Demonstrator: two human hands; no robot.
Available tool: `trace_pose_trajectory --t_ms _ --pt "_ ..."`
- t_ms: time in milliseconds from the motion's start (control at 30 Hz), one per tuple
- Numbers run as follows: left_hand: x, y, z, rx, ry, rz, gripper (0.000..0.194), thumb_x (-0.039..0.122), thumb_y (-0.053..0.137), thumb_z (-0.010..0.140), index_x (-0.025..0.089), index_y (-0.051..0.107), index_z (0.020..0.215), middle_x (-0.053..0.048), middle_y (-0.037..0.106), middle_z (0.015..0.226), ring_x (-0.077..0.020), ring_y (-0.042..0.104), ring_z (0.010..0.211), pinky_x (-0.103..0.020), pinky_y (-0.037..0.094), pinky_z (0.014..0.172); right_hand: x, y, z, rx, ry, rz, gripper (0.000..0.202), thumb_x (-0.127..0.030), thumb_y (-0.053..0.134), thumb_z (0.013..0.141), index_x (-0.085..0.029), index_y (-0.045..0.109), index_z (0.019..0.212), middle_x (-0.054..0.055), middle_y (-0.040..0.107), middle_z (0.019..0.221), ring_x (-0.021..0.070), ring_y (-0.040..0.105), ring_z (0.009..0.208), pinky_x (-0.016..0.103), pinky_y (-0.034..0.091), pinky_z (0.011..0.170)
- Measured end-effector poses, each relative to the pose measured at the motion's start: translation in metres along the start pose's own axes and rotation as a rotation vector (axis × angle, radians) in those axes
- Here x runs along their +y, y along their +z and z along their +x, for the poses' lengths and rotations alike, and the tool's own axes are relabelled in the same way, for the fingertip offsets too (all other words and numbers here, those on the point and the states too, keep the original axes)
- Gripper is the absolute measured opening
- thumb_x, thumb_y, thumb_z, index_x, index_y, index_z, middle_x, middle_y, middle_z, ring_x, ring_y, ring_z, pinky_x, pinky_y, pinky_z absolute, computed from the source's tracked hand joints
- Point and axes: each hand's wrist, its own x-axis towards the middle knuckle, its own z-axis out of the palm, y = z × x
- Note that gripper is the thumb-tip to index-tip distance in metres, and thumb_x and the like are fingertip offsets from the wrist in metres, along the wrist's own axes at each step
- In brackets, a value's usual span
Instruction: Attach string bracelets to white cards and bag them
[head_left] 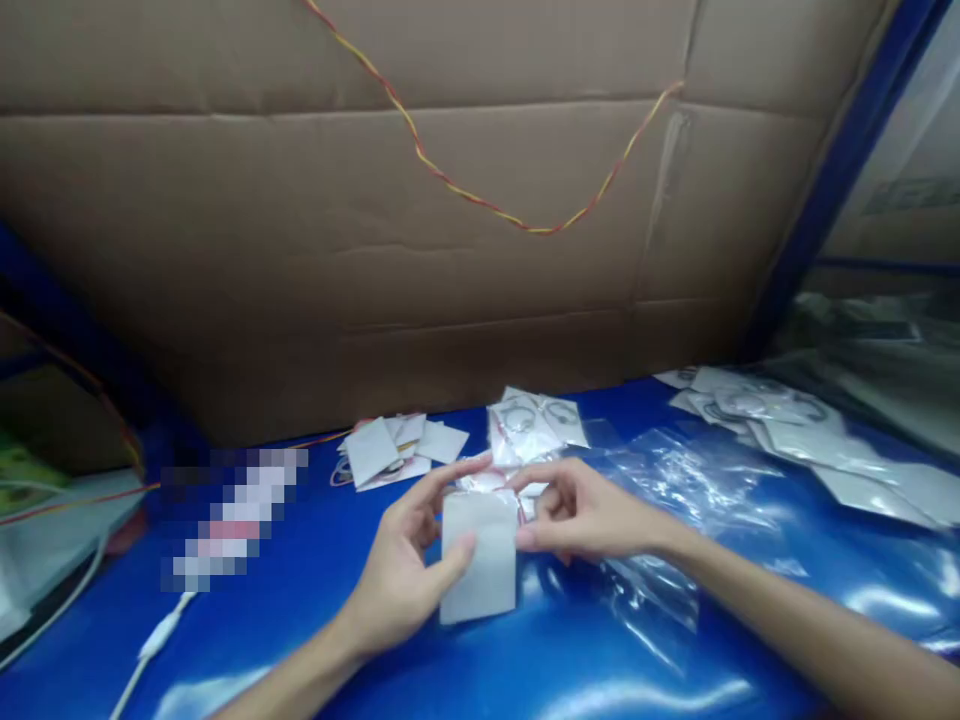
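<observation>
A white card is held upright between my hands, over the blue table surface. My left hand grips its left side, with the thumb across the front face and the index finger stretched behind its top edge. At the card's upper right, my right hand has its thumb at the edge and its fingers bent. Just behind the card's top, clear plastic shows between my hands; its shape is partly hidden.
White cards lie behind on the left, bagged items behind the hands. Clear plastic bags spread to the right, beside a pile of white packets. A white cable crosses the left; cardboard stands behind.
</observation>
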Motion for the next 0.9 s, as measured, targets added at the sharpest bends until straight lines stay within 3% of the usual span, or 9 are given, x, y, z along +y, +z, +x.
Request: trace_pose_trajectory --t_ms 200,300,467,667,800,900 --pt "-0.001 0.000 0.002 0.018 -0.001 -0.042 0.049 0.024 0.064 0.090 0.021 0.052 0.138 -0.012 0.052 0.144 -0.0243 0.064 0.113 -0.028 0.055 0.091 -0.002 -0.004 0.000 0.218 -0.152 -0.041 0.052 -0.050 0.082 0.066 -0.011 0.067 0.096 -0.008 0.044 0.045 -0.0025 0.036 0.041 0.008 0.023 0.041" --pt "0.000 0.000 0.003 0.031 0.002 -0.058 0.047 0.024 0.064 0.091 0.021 0.053 0.137 -0.009 0.054 0.143 -0.0281 0.059 0.123 -0.028 0.055 0.093 -0.004 -0.007 -0.002 0.280 -0.208 -0.117 0.055 -0.046 0.086 0.061 -0.011 0.067 0.099 -0.006 0.053 0.051 -0.0015 0.041 0.045 0.008 0.028 0.044" --pt "-0.001 -0.001 0.004 0.028 0.036 -0.092 0.048 0.025 0.066 0.090 0.021 0.052 0.136 -0.011 0.053 0.144 -0.0253 0.059 0.124 -0.026 0.055 0.092 -0.006 -0.008 -0.004 0.205 -0.258 -0.218 0.061 -0.039 0.091 0.054 -0.014 0.068 0.104 0.002 0.071 0.074 0.0035 0.058 0.059 0.009 0.042 0.052" --pt "-0.001 -0.001 0.003 0.045 -0.003 -0.093 0.045 0.023 0.063 0.091 0.018 0.053 0.134 -0.013 0.053 0.144 -0.0261 0.061 0.121 -0.027 0.056 0.088 -0.002 -0.007 0.000 0.165 -0.249 -0.231 0.037 -0.032 0.077 0.072 -0.015 0.072 0.104 0.005 0.075 0.088 0.0046 0.064 0.066 0.011 0.050 0.061" --pt "0.001 0.002 0.004 0.053 -0.052 -0.118 0.043 0.019 0.060 0.091 0.019 0.054 0.134 -0.011 0.061 0.133 -0.0197 0.068 0.100 -0.023 0.056 0.078 -0.003 -0.010 -0.001 0.173 -0.224 -0.192 0.041 -0.026 0.075 0.074 -0.018 0.068 0.113 0.005 0.077 0.088 0.0057 0.067 0.069 0.010 0.048 0.061" --pt "0.001 0.003 0.003 0.047 -0.075 -0.089 0.043 0.021 0.058 0.092 0.021 0.054 0.134 -0.010 0.064 0.129 -0.0153 0.068 0.086 -0.020 0.054 0.069 -0.004 -0.011 -0.001 0.198 -0.233 -0.227 0.030 -0.035 0.075 0.076 -0.016 0.073 0.099 0.005 0.076 0.088 0.0054 0.067 0.072 0.009 0.046 0.062"
